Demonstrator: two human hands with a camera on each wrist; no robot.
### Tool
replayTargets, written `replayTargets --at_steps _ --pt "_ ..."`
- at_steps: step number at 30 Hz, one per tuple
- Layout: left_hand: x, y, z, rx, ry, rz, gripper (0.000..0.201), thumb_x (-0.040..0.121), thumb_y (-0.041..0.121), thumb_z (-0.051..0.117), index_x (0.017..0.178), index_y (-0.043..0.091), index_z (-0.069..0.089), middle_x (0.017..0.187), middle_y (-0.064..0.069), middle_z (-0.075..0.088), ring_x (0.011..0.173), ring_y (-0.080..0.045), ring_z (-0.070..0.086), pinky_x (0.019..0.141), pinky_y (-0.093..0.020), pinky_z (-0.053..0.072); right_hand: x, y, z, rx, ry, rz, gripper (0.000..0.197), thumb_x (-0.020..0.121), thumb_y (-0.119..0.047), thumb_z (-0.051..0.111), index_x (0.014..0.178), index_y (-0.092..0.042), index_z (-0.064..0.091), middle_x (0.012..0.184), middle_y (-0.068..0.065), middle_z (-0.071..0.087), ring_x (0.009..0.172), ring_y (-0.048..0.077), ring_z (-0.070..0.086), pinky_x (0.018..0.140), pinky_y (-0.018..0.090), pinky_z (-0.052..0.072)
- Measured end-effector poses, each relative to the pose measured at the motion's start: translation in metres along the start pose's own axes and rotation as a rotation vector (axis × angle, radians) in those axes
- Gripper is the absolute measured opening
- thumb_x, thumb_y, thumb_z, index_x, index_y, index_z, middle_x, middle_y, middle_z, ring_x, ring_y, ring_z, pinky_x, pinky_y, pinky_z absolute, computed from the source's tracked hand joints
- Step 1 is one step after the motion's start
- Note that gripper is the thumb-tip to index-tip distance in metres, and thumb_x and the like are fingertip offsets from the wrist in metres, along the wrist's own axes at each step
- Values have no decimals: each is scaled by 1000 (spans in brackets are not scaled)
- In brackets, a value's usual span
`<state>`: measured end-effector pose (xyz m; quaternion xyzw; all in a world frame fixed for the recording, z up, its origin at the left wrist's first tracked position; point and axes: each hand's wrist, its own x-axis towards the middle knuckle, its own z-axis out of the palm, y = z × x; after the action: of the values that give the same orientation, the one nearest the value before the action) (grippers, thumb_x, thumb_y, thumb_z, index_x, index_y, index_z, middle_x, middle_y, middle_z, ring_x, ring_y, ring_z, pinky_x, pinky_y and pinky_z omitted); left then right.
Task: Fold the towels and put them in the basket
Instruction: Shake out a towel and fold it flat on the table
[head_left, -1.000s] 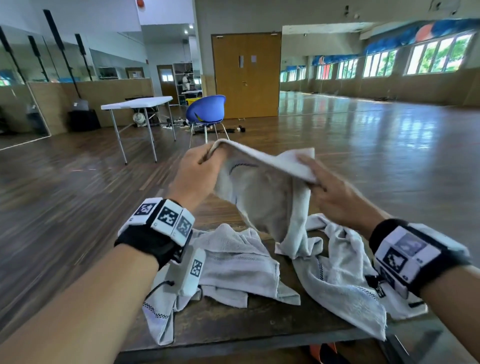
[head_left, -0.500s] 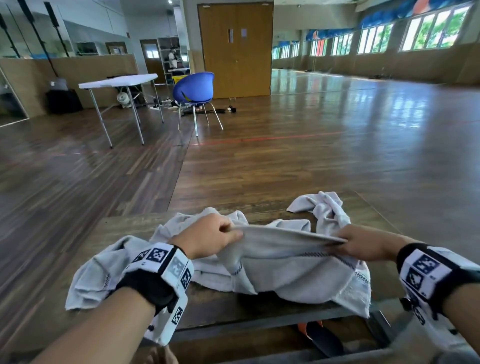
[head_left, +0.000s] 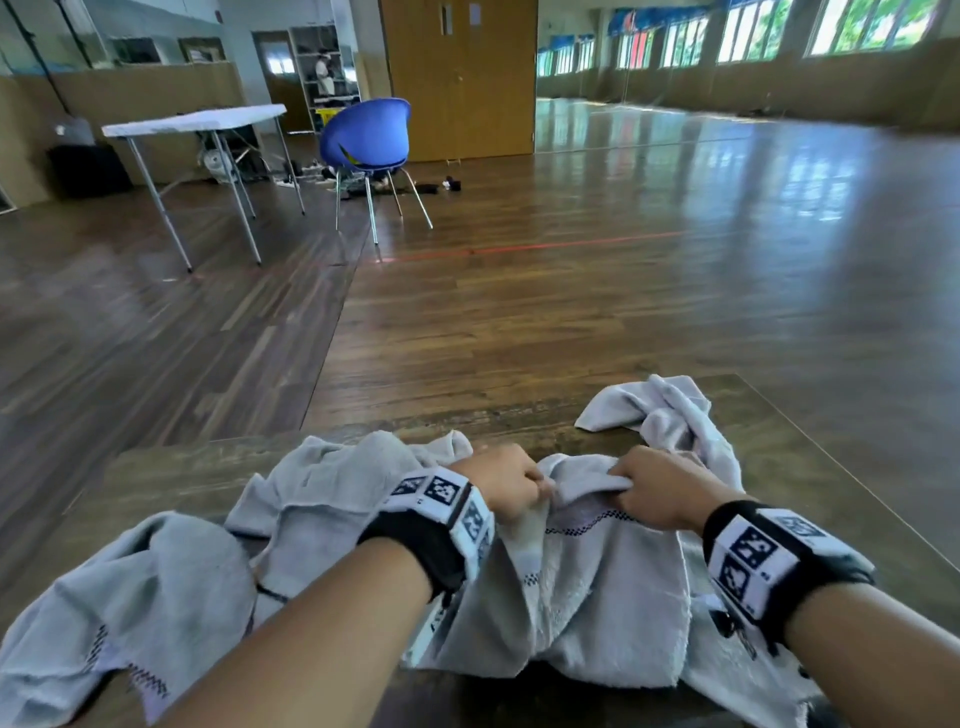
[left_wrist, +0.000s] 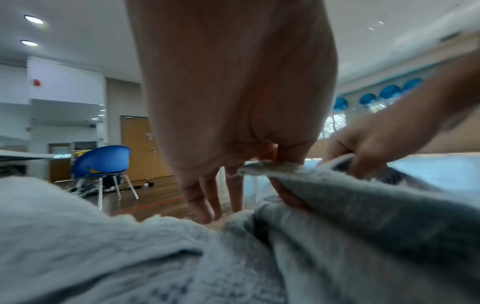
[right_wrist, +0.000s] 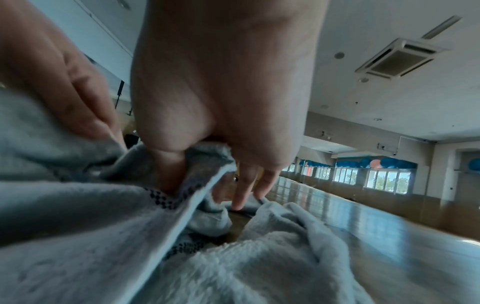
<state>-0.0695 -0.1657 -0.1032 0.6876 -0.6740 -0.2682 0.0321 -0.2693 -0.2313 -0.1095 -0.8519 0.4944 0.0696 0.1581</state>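
- Surface: dark brown, worn wooden tabletop (head_left: 810, 467), seen from head cam; near edge runs along bottom of view, far right corner visible.
- Pale grey terry towel w/ a dark checked border stripe (head_left: 597, 582) lies bunched at the table's near edge, between both forearms, partly hanging over the edge.
- Left hand (head_left: 506, 483) pinches that towel's top hem betw. thumb & forefinger; left wrist cam shows the other fingers (left_wrist: 205, 197) pointing down, tips near the cloth.
- Right hand (head_left: 660, 488) grips the same hem just beside the left, thumb curled into a fold of it; two fingers (right_wrist: 246, 185) reach down to the fabric below.
- Second crumpled grey towel (head_left: 156, 587) spreads over the table's left part, under the left forearm; third crumpled grey towel (head_left: 670, 410) sits at back right, behind the right hand.
- Basket: not in any view.
- Room: big hall, glossy brown wood-plank floor (head_left: 623, 291) w/ a thin red line across it.
- Blue plastic shell chair on metal legs (head_left: 366, 140) stands beside a white folding table (head_left: 197, 122), far left.
- Tan wooden double door (head_left: 460, 78) behind chair; row of bright windows (head_left: 831, 31) along right wall.
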Motion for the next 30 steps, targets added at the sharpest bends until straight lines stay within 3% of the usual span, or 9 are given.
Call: replayTargets --at_steps 3,7,10,15,17,20,24,28,30 --pt "14 3 8 -63 1 -37 42 100 33 50 62 15 53 71 -7 53 71 -24 49 67 -32 37 9 3 -3 -18 -1 -11 29 81 -19 51 55 -31 56 61 -7 51 73 18 49 80 40 31" --pt "5 -2 -17 -215 159 64 51 100 33 56 61 0 52 59 -8 38 54 -16 32 55 -31 30 11 -2 -48 47 81 -119 12 74 -21 53 66 -18 60 73 -4 65 88 22 64 94 45 44" --pt "-8 -4 -67 -269 483 263 50 102 37 52 75 -4 62 65 -11 55 58 -15 44 55 -36 39 28 -12 -99 287 456 -282 16 59 -19 45 65 -17 60 78 10 63 82 33 64 74 45 51" --pt "-7 -25 -150 -118 952 285 31 103 22 53 88 -1 67 81 -7 62 73 -22 56 64 -29 37 75 -27 -154 258 710 -427 33 81 2 56 100 -17 75 106 8 54 100 29 57 89 42 48" --pt "-6 -49 -162 -56 998 204 30 102 20 54 86 -2 66 76 -6 58 71 -27 55 62 -28 31 87 -24 -160 181 726 -380 39 83 0 55 103 -27 75 100 3 52 97 29 55 84 47 50" --pt "-16 -84 -159 24 1043 121 29 104 25 49 89 6 66 79 -3 62 73 -28 59 62 -36 41 96 -20 -155 175 749 -290 34 87 -13 59 86 -46 67 88 -1 49 88 29 52 74 42 46" --pt "-26 -108 -145 182 1058 54 27 104 28 49 110 17 73 110 -1 69 85 -26 66 73 -40 54 103 -24 -130 16 784 -260 12 93 -33 67 81 -32 67 97 -3 39 88 23 44 66 36 37" --pt "-27 -112 -136 -48 1003 18 26 105 20 48 112 17 73 87 0 71 37 -19 61 42 -33 51 107 -31 -118 4 690 -196 25 91 -58 59 75 -39 57 93 0 40 73 28 52 64 37 39" --pt "-25 -113 -136 -75 1006 -45 27 105 19 46 110 20 72 92 0 72 32 -16 59 39 -32 50 109 -31 -118 30 615 -236 22 89 -62 56 81 -41 56 92 0 41 77 30 54 69 41 46"
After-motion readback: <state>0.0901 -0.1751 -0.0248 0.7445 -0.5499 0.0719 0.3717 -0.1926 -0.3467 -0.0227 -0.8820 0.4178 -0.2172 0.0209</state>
